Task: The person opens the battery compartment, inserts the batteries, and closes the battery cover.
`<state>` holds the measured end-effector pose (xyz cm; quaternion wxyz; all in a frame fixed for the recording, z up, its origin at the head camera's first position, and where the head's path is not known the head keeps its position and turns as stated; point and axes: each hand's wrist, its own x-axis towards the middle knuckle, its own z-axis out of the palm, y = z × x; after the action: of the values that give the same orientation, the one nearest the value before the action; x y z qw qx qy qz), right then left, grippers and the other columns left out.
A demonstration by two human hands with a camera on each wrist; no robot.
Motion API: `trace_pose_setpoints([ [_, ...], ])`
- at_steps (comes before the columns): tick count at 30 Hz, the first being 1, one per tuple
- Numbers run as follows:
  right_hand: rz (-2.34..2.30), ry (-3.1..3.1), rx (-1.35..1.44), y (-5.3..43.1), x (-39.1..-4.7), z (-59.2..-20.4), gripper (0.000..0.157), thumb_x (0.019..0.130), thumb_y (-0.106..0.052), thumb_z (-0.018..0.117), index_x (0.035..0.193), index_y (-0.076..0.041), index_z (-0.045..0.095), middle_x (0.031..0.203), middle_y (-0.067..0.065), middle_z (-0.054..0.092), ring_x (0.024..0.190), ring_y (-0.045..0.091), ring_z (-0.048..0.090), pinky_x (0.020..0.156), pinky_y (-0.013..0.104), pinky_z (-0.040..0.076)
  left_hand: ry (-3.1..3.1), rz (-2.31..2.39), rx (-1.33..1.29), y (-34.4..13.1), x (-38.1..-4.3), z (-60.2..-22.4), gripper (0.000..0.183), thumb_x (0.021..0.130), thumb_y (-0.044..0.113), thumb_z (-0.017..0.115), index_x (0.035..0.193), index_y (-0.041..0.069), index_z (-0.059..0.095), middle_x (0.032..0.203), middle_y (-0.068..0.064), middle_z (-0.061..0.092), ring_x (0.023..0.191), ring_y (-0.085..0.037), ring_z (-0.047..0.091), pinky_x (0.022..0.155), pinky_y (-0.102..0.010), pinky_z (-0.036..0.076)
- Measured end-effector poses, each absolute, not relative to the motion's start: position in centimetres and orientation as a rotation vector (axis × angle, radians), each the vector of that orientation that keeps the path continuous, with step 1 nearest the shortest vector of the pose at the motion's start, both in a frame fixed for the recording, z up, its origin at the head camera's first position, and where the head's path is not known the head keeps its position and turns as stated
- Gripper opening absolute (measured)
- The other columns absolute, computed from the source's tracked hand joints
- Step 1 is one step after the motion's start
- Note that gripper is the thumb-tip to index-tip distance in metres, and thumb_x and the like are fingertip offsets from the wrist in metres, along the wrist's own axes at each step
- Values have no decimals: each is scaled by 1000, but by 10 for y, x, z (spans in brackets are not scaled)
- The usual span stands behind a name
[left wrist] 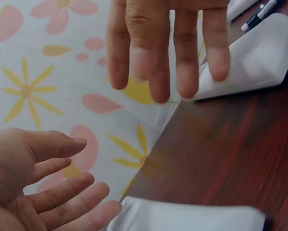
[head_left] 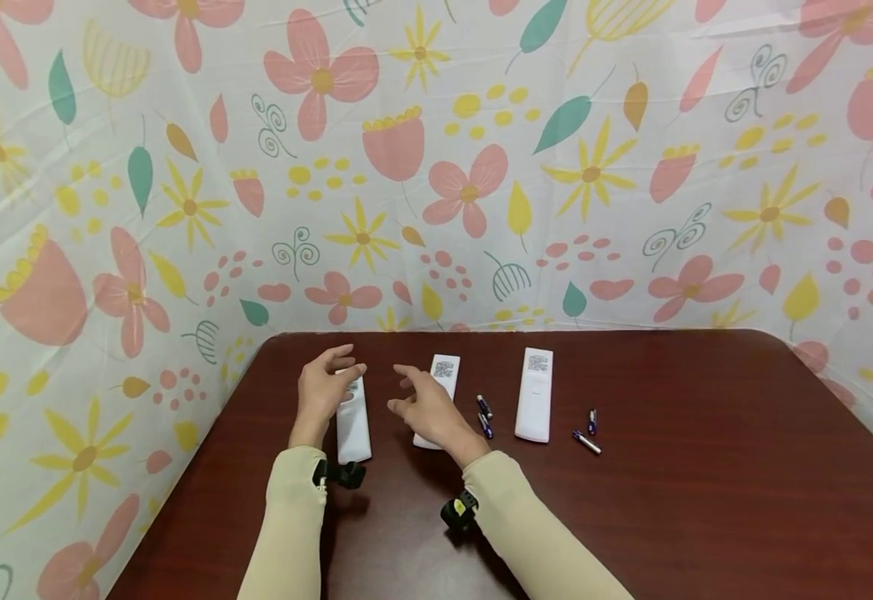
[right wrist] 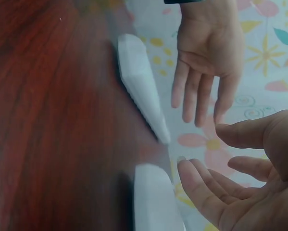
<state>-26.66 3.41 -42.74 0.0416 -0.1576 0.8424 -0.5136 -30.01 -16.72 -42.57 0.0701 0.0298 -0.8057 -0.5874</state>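
Observation:
My left hand [head_left: 320, 393] hovers over the top part of a white remote control [head_left: 355, 433] at the left, its fingers relaxed and holding nothing. Above a second white remote control [head_left: 447, 379] is my right hand [head_left: 434, 410], also relaxed, with a gap between thumb and fingers. In the left wrist view, the left hand [left wrist: 52, 187] and right hand [left wrist: 168, 43] face each other, neither gripping anything. The right wrist view has the right hand [right wrist: 249, 178] near its camera and the left hand [right wrist: 208, 62] beyond. The remotes lie back side up, with printed codes showing on them.
A third white remote control [head_left: 535, 396] lies farther right on the dark red-brown table [head_left: 706, 467]. Two small batteries [head_left: 486, 426] lie beside the middle remote, and two more batteries [head_left: 586, 442] right of the third. A flower-patterned cloth [head_left: 436, 167] stands behind the table.

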Motion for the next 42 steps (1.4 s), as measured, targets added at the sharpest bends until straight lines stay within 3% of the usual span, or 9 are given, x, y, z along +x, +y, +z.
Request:
trace_pose_setpoints([
  [15,-1554,2665,-332,71,-269,-423,62,104,-15,72,160,-9,47,146,23,58,111,33,67,82,45,60,-2440,-1834,-28,-121,-314,-428,49,100,17,78,147,16,66,136,-20,67,116,-37,69,87,-51,63],
  [24,-1526,2736,-205,84,-265,-427,64,102,-21,73,159,-6,48,140,22,62,117,36,65,93,53,56,-2469,-1870,-47,-103,-322,-434,49,99,17,79,146,15,66,136,-22,67,113,-36,70,84,-49,64],
  [30,-1580,2707,-107,91,-262,-428,70,102,-20,73,161,-3,42,139,24,61,90,31,73,75,43,60,-2510,-1888,-44,-95,-324,-437,52,98,18,80,148,16,65,138,-21,64,113,-37,69,85,-49,63],
  [36,-1589,2683,-36,95,-259,-429,75,101,-20,74,164,-3,35,141,24,59,67,25,71,61,36,57,-2549,-1890,-46,-86,-325,-438,53,99,16,79,149,16,63,137,-20,65,113,-38,69,84,-48,64],
  [39,-1543,2702,-22,95,-259,-433,78,100,-20,75,164,-2,34,141,25,58,65,26,70,63,39,58,-2581,-1888,-51,-82,-325,-438,54,99,17,79,150,16,63,136,-20,65,111,-37,69,81,-47,64],
  [42,-1464,2769,-31,92,-260,-436,81,99,-21,77,164,0,33,139,25,59,85,30,72,76,45,60,-2607,-1886,-56,-80,-324,-440,55,99,18,79,151,15,61,135,-20,65,108,-36,71,77,-46,65],
])
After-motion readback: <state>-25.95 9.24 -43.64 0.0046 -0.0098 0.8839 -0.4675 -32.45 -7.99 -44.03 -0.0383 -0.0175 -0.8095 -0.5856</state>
